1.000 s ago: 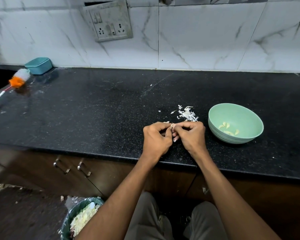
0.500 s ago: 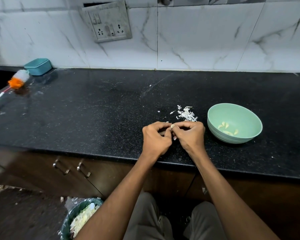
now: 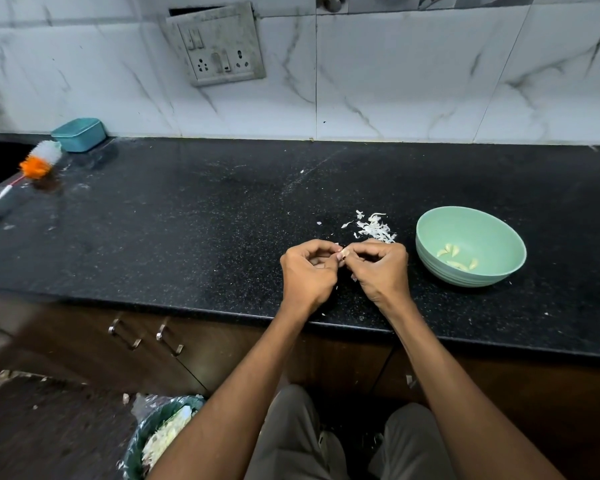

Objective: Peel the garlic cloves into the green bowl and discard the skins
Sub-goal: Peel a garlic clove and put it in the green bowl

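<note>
Peeling is the step in hand: the left hand (image 3: 308,271) and right hand (image 3: 381,268) each pinch one small pale garlic clove (image 3: 344,252) between their fingertips, just above the black speckled stone worktop (image 3: 187,230). Next, the bared clove likely goes into the nearby round pale-green bowl (image 3: 430,249), which holds several peeled cloves; that calls for stripping the last skin and sending the heap of white papery skins (image 3: 374,230) to the bin.

Desk (image 3: 187,220) runs along the wall. Bowl (image 3: 470,246) sits on the desk at right, cloves (image 3: 458,258) inside. Skins (image 3: 374,228) lie on the desk just left of the bowl. Both hands meet before the skins, left hand (image 3: 307,271) beside right hand (image 3: 381,268), a clove (image 3: 344,252) between them. Box (image 3: 78,134) stands at the far left against the wall, brush (image 3: 37,164) before it. Socket panel (image 3: 219,46) on the wall. Bin (image 3: 160,438) on the floor, below the desk edge, left of the person.
</note>
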Demonstrator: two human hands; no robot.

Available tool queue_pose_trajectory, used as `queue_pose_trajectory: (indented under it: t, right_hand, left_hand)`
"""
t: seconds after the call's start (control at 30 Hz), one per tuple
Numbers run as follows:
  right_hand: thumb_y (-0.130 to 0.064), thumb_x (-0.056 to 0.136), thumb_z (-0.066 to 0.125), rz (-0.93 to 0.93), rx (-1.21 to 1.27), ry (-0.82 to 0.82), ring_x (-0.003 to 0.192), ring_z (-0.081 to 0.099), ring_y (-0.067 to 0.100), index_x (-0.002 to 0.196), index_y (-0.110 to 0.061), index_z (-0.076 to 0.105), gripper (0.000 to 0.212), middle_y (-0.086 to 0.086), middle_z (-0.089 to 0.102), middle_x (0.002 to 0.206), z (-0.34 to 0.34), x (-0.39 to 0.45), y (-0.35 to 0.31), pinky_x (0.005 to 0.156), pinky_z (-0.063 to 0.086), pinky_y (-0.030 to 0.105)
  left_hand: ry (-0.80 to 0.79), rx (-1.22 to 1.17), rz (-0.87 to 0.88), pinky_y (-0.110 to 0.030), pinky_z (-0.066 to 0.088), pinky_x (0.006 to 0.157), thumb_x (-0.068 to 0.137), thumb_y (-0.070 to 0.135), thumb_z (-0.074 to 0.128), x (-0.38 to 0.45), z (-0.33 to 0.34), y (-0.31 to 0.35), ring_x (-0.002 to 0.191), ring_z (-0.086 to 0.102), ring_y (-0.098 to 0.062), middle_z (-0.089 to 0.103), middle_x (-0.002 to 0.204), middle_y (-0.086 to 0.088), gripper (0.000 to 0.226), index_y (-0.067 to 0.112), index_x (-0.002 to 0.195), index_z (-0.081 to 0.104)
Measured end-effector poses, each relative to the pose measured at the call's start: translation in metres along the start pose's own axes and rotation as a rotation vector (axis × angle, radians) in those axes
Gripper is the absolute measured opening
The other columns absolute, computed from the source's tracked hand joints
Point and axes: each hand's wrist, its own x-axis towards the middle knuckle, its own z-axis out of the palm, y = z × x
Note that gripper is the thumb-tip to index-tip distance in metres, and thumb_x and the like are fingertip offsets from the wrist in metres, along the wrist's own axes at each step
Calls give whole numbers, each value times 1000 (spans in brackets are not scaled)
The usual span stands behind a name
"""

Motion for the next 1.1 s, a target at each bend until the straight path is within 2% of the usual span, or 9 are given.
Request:
queue_pose_trajectory:
  t: [0.13, 0.23, 0.37, 0.53, 0.63, 0.73, 0.87, 1.0, 1.1]
  right_hand:
    - [1, 84, 76, 52, 95, -24, 59, 63, 18, 75, -7, 80, 13, 14, 75, 78, -1, 1, -3, 48, 49, 26]
    - [4, 84, 75, 55, 112, -18, 56, 62, 14, 74, -13, 79, 20, 16, 75, 80, 0, 2, -4, 46, 48, 22]
    - [0, 83, 76, -21, 8, 38, 60, 66, 9, 76, -16, 81, 18, 3, 76, 79, 1, 1, -1, 53, 51, 23]
    - [5, 81, 74, -172, -141, 93, 52, 57, -1, 80, -5, 82, 13, 5, 73, 77, 5, -5, -6, 51, 37, 8]
    - [0, 81, 74, -183, -165, 79, 48, 54, 0, 80, -6, 82, 10, 4, 71, 76, 7, -5, -5, 48, 37, 11]
    - [-10, 80, 73, -222, -230, 81, 50, 56, 5, 77, -8, 80, 8, 0, 69, 73, 9, -6, -4, 46, 45, 24]
    - [-8, 79, 75, -238, -247, 101, 51, 56, 3, 78, -8, 81, 6, -1, 70, 74, 9, -8, -5, 48, 47, 22]
    - [-9, 78, 77, -218, -246, 116, 56, 62, 4, 79, -10, 82, 6, -2, 72, 74, 10, -7, -6, 54, 51, 21]
    - [-10, 77, 77, -189, -240, 122, 55, 62, 4, 78, -11, 82, 5, -2, 73, 72, 12, -8, -7, 55, 50, 21]
  left_hand:
    - [-16, -86, -48, -25, 62, 72, 86, -9, 74, 1, -1, -1, 74, 77, -17, 78, 81, -5, 11, 1, 88, 76]
    - [-19, -112, -65, -26, 63, 73, 87, -10, 72, 2, -3, -1, 75, 77, -20, 78, 84, -10, 11, 0, 89, 76]
    - [-20, -105, -63, -33, 63, 78, 88, -6, 72, 2, -2, 0, 80, 78, -24, 78, 86, -12, 7, -2, 92, 76]
    - [53, -16, -75, -35, 63, 71, 84, 4, 79, 1, -1, -2, 73, 77, -21, 78, 80, -3, 11, 8, 95, 79]
    - [98, 106, -9, -26, 58, 58, 84, 3, 77, 1, 0, -2, 61, 70, -9, 76, 75, -1, 7, 9, 85, 80]
    - [95, 122, 6, -18, 55, 59, 83, 1, 77, 1, -1, -1, 58, 65, 1, 75, 73, 3, 7, 7, 80, 77]
    - [93, 95, -2, -17, 54, 57, 83, -1, 76, 0, -2, 0, 58, 67, -1, 75, 71, 4, 10, 7, 77, 77]
    - [124, 125, -1, -27, 58, 54, 82, 2, 76, -1, -2, -1, 57, 71, -12, 74, 66, 1, 10, 10, 76, 78]
    - [132, 120, 4, -23, 55, 52, 82, 2, 76, -2, -2, -1, 54, 66, -5, 74, 67, 0, 8, 7, 76, 77]
